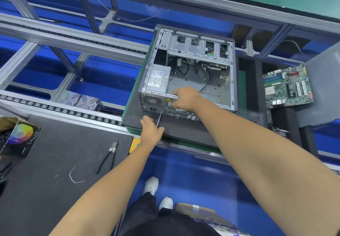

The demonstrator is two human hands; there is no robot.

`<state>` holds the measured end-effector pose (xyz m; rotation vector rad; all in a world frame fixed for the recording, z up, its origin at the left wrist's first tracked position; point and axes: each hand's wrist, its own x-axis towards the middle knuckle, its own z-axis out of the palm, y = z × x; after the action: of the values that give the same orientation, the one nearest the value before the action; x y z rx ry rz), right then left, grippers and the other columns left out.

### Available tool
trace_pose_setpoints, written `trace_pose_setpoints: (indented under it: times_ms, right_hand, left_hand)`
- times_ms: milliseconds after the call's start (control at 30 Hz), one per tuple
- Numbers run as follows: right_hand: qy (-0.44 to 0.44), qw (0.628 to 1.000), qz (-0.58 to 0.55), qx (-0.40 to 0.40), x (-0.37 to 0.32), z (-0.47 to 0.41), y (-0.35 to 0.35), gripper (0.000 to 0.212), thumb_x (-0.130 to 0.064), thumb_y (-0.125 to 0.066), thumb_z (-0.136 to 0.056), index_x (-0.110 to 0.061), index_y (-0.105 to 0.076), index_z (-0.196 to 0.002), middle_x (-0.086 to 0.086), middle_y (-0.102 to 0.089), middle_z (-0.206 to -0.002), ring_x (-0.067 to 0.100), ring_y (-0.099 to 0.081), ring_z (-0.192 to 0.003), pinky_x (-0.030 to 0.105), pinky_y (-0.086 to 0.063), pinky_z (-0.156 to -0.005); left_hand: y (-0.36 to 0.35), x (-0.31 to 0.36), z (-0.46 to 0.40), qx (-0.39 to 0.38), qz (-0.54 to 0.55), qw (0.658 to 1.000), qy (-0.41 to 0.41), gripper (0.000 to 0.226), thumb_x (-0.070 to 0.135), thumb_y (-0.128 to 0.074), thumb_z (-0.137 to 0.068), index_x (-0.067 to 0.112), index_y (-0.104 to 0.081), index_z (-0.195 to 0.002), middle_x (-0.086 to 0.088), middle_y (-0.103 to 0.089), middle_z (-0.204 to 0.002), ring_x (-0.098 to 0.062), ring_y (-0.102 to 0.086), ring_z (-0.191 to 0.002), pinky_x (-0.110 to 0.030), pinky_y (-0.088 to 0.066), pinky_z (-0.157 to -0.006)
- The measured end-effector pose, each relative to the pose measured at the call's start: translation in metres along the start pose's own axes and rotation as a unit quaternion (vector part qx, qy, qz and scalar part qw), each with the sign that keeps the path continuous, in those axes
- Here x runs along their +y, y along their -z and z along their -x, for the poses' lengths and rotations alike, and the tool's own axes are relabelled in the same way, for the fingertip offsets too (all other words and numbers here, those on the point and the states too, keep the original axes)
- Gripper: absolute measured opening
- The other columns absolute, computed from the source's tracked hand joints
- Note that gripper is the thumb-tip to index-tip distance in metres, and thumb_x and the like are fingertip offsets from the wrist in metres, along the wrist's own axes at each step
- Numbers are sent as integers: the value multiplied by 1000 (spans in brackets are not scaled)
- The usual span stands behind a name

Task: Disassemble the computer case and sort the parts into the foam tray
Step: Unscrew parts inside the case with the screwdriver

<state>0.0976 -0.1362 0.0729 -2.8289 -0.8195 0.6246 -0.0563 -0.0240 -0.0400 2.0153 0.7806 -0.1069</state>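
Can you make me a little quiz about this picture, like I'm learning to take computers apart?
1. True or false: the motherboard is still inside the case.
2. Which hand holds the screwdriver? A) left hand B) right hand C) neither
3. Fill in: on the dark mat, left of the left arm, lies a pair of ____.

Key:
1. False. It lies to the right of the case, on the foam tray.
2. A. The right hand grips the case's rear edge, beside the power supply.
3. Pliers.
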Motion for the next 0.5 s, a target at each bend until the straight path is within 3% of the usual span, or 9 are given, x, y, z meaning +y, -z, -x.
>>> trace_pose_setpoints:
  times_ms: [167, 267, 300, 400, 500]
  right_hand:
    - [0, 1000, 0, -2, 0, 1, -1, 41, -33, -69, -82, -19, -69, -121, 1, -70, -92, 26, -63, -93, 29, -45, -66]
    - [1, 1000, -9, 2, 0, 1, -2, 46, -33, -69, -82, -19, -67, -126, 3, -73, -102, 26, -65, -100, 30, -49, -73]
    - [1, 1000, -10, 3, 0, 1, -2, 48, -32, -69, -82, -19, -67, -128, 4, -73, -105, 26, -65, -102, 31, -50, -75]
    - [0, 1000, -10, 3, 0, 1, -3, 49, -32, -69, -82, -19, -66, -129, 2, -73, -102, 25, -65, -101, 31, -50, -75]
    - [-1, 1000, -10, 4, -1, 1, -3, 49, -31, -69, -81, -19, -67, -128, 2, -73, -100, 25, -65, -98, 30, -51, -74]
  left_hand:
    - [1, -8, -5, -67, -25, 997, -10, 45, 4, -73, -84, 10, -45, -119, -7, -28, -122, -24, -49, -100, -26, -41, -92]
    - [6, -17, -4, -63, 3, 998, -13, 40, 0, -71, -88, 11, -56, -123, -8, -28, -122, -29, -53, -106, -41, -54, -97]
    - [8, -21, -2, -57, 5, 998, -15, 39, 4, -71, -90, 14, -59, -126, -8, -30, -123, -29, -56, -104, -45, -56, -95]
    - [10, -29, 4, -16, -74, 997, -34, 39, 25, -67, -98, 29, -58, -135, -3, -33, -122, -15, -55, -82, -32, -47, -77]
    - [3, -28, 15, 31, -169, 984, -37, 40, 36, -52, -105, 40, -49, -145, 0, -33, -115, -19, -57, -73, -29, -36, -56]
